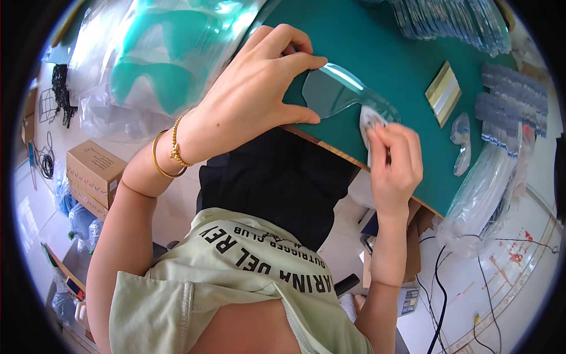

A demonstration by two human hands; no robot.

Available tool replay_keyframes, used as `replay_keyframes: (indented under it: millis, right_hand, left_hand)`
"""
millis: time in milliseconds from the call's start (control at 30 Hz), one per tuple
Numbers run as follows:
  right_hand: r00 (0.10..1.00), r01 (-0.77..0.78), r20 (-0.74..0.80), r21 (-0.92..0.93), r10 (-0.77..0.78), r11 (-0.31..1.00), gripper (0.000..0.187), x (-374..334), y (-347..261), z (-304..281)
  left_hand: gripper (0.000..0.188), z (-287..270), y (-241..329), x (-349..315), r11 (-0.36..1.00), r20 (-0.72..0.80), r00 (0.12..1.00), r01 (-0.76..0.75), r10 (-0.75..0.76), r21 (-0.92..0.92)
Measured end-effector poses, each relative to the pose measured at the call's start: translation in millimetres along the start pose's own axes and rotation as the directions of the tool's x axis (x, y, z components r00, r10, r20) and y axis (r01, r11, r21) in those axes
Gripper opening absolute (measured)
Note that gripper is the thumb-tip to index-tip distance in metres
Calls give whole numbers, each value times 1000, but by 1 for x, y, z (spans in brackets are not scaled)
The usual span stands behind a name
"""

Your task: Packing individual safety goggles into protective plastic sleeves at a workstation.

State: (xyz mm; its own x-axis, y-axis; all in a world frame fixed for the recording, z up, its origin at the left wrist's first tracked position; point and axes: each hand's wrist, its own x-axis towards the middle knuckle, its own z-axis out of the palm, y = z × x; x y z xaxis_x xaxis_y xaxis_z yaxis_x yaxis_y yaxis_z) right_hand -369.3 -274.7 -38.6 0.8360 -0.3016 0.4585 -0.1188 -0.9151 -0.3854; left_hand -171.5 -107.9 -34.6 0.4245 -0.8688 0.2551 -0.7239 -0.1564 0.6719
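Observation:
My left hand (253,82) reaches over the green table top (348,29) and pinches the left end of a clear, curved goggle lens (336,91). Its thumb is at the near edge and its index finger at the far edge. A crumpled white cloth (370,120) is bunched in the fingers of my right hand (396,156), against the lens's near right part. That hand and the cloth partly hide the right end of the lens, which is above the table near its front edge.
Far right stands a row of stacked clear lenses (451,23). A yellowish reflective plate (443,93), a small clear plastic piece (461,141), bluish packs (513,106) and a plastic bag (486,194) lie rightward. Bagged green-tinted shapes (150,82) are left; cardboard boxes (97,168) stand below.

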Motion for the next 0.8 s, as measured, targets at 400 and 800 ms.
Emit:
replay_keyframes:
  millis: [400,800]
  right_hand:
    - [974,177,109,186,-200,966,17,48,-37,17]
    - [984,-173,-61,-162,165,972,15,23,7,10]
  left_hand:
    - [60,-3,-1,-5,997,30,996,83,-83,5]
    - [60,-1,-1,3,998,42,998,56,-55,-16]
